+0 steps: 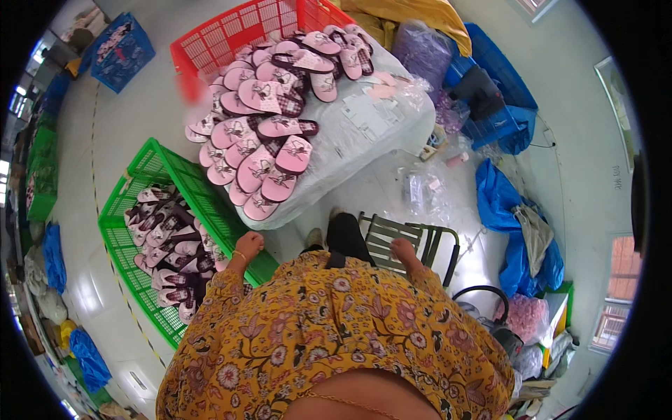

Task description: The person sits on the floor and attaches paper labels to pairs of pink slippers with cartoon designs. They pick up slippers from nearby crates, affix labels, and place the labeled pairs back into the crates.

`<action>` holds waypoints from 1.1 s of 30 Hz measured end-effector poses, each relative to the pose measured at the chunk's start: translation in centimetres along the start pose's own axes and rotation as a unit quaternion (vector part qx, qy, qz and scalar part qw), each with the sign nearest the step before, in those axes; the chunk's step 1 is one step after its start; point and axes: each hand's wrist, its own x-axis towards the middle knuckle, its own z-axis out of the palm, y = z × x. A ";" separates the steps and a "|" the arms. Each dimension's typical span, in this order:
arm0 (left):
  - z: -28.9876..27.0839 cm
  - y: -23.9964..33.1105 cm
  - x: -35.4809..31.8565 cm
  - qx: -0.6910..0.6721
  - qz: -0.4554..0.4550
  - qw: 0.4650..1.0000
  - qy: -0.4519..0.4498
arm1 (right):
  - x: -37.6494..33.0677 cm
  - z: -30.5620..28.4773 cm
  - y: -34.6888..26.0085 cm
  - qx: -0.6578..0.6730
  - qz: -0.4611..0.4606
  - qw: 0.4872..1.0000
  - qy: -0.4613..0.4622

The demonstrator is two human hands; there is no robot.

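Heaped pink slippers [292, 155], dark-edged, printed on top, checked inside

The slippers [262, 94] are pink with dark line drawings, edged in near-black, and their insoles carry a dark maroon-and-white check. One crate [203, 203] is bright green, another basket [231, 31] red-orange. Whitish, see-through wrap [343, 164] covers the table. The blouse [336, 308] is mustard yellow, printed with flowers in dusky red, cream and dark tones. The folding chair [392, 234] has olive-green slats. A purple bag [423, 52] sits under deep yellow cloth [441, 15]; a grey cloth [535, 238] lies over bright blue sheeting [495, 203].
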 end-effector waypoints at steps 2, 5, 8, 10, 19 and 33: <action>-0.6 -1.9 0.0 0.056 -0.018 0.998 -0.030 | 1.6 -1.5 -4.7 -0.028 -0.020 0.999 -0.031; -0.1 -9.8 1.0 0.271 0.068 0.955 -0.104 | 7.1 -1.3 -2.8 0.022 0.006 1.000 0.000; 0.8 -20.2 3.7 0.562 0.215 0.789 -0.125 | 11.6 -3.8 -5.2 -0.188 -0.146 0.969 -0.062; 0.8 -20.8 2.3 0.513 0.262 0.814 -0.071 | 14.0 -5.1 -7.5 -0.170 -0.117 0.972 -0.109; 8.9 -8.5 1.9 -0.003 -0.159 0.986 0.042 | 27.5 -10.5 -15.1 -0.045 -0.027 0.975 -0.215; 30.8 8.0 6.4 0.192 -0.118 0.958 0.177 | 36.8 -18.2 -8.2 -0.377 -0.072 0.879 -0.284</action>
